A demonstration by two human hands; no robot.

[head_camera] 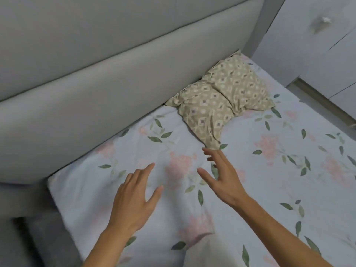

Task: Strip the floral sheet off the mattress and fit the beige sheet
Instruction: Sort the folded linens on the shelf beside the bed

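Observation:
The floral sheet (pixel 260 170), pale blue with pink flowers and green leaves, lies spread over the mattress. A beige patterned pillow (pixel 221 101) rests on it against the headboard. My left hand (pixel 134 197) hovers over the sheet near the mattress corner, its fingers straight and spread, holding nothing. My right hand (pixel 221 176) reaches forward with the fingers spread, the fingertips just short of the pillow's lower corner. A plain beige cloth (pixel 208 251) shows at the bottom edge between my forearms; I cannot tell whether it is the beige sheet.
A grey padded headboard (pixel 96 78) runs along the left and back of the bed. White cabinet doors (pixel 317 45) stand at the right, past a narrow strip of floor. Dark grey floor or bed frame (pixel 28 237) lies at the lower left.

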